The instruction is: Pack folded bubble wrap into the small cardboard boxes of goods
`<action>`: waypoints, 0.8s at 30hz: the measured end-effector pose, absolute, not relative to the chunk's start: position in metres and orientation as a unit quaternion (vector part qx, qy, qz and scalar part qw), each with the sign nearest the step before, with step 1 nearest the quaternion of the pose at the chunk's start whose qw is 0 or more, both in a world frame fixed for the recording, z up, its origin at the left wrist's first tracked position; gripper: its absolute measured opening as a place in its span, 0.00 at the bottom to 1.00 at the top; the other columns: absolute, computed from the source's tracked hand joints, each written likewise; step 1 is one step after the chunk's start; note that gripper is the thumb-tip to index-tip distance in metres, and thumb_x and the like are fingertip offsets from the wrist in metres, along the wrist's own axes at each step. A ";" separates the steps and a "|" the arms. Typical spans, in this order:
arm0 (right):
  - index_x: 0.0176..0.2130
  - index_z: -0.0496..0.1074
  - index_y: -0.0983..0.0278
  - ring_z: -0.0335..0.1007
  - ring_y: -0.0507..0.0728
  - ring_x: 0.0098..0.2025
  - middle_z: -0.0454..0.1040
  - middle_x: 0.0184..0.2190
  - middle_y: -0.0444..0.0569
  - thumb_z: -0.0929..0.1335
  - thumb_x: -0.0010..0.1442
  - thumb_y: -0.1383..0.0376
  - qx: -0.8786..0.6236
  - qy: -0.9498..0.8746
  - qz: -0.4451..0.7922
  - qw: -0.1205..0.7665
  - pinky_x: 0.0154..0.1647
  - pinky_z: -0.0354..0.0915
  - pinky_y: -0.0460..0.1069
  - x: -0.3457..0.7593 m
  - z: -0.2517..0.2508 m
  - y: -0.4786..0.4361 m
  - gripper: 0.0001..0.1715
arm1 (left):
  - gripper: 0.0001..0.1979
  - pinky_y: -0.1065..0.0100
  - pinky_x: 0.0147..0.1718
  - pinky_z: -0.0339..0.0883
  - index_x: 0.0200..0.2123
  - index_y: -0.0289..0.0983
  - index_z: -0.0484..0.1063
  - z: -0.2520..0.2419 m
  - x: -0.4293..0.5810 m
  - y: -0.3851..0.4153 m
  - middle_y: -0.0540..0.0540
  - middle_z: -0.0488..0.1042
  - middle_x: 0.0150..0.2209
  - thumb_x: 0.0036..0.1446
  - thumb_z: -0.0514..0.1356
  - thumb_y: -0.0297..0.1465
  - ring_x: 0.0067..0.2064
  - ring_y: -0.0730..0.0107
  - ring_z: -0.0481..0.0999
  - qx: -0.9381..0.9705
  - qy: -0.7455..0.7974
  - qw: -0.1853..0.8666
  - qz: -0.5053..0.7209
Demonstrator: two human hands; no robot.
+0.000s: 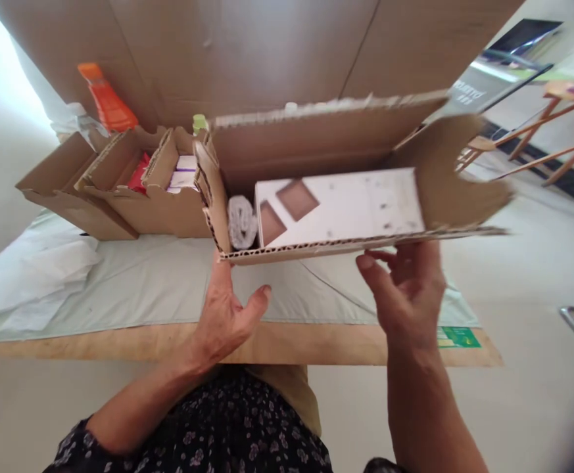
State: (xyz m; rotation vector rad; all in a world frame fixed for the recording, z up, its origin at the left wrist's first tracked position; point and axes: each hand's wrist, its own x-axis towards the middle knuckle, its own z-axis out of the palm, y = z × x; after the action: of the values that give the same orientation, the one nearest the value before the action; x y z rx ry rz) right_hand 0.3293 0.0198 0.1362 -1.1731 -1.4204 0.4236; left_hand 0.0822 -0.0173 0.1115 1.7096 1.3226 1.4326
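Observation:
A long open-topped cardboard box [326, 141] is held up in front of me, above the table, between both hands. Inside it lie a white carton [346, 203] with brown square marks and, at its left end, a grey rolled-up bundle [242, 223]. My left hand [227, 315] supports the box's lower left corner; its thumb sticks out to the side and its fingertips are hidden beneath the box. My right hand [407, 289] grips from below near the right end, its fingers partly hidden behind the front wall.
More cardboard boxes [163, 213] stand at the left, holding red and white packs. Behind them are an orange bottle [109, 98] and a tall cardboard panel [247, 52]. White plastic sheeting [30, 282] lies on the cloth-covered table [168, 282]. A wooden stool [557, 125] stands at the right.

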 end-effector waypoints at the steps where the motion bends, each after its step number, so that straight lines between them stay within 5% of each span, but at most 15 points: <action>1: 0.54 0.70 0.55 0.73 0.60 0.51 0.74 0.49 0.49 0.74 0.59 0.55 -0.522 -0.604 0.196 0.569 0.49 0.72 0.57 0.331 0.127 0.015 0.25 | 0.40 0.42 0.71 0.56 0.74 0.43 0.49 0.103 0.085 -0.024 0.37 0.58 0.72 0.63 0.62 0.33 0.74 0.47 0.57 0.626 0.500 0.295 0.521; 5: 0.47 0.72 0.59 0.74 0.59 0.43 0.76 0.42 0.48 0.74 0.59 0.52 -0.582 -0.565 0.276 0.515 0.44 0.74 0.56 0.347 0.079 0.007 0.21 | 0.45 0.37 0.72 0.52 0.76 0.39 0.43 0.059 0.096 -0.055 0.33 0.53 0.75 0.61 0.62 0.30 0.76 0.42 0.53 0.605 0.538 0.401 0.429; 11: 0.62 0.69 0.56 0.72 0.64 0.60 0.75 0.58 0.52 0.74 0.60 0.51 -0.531 -0.551 0.297 0.571 0.55 0.72 0.59 0.376 0.063 0.045 0.34 | 0.52 0.36 0.73 0.51 0.77 0.39 0.34 0.054 0.120 -0.070 0.34 0.42 0.78 0.58 0.63 0.30 0.78 0.41 0.46 0.626 0.514 0.449 0.377; 18: 0.60 0.72 0.58 0.67 0.65 0.66 0.74 0.62 0.52 0.65 0.65 0.41 -0.527 -0.549 0.239 0.603 0.69 0.62 0.64 0.371 0.056 0.103 0.34 | 0.52 0.39 0.76 0.43 0.77 0.38 0.36 0.064 0.158 -0.059 0.36 0.34 0.79 0.56 0.62 0.27 0.79 0.44 0.36 0.686 0.442 0.488 0.309; 24: 0.61 0.71 0.60 0.70 0.64 0.64 0.76 0.61 0.54 0.58 0.67 0.37 -0.525 -0.537 0.235 0.617 0.66 0.65 0.62 0.371 0.048 0.126 0.40 | 0.50 0.38 0.75 0.43 0.77 0.40 0.42 0.058 0.179 -0.048 0.36 0.34 0.79 0.56 0.63 0.28 0.79 0.45 0.36 0.711 0.411 0.497 0.280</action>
State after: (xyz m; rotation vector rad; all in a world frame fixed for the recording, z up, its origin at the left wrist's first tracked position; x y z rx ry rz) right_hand 0.3706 0.1259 0.0484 -1.2079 -1.2363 0.5398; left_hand 0.1791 -0.0479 0.0581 1.7210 0.9954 0.6790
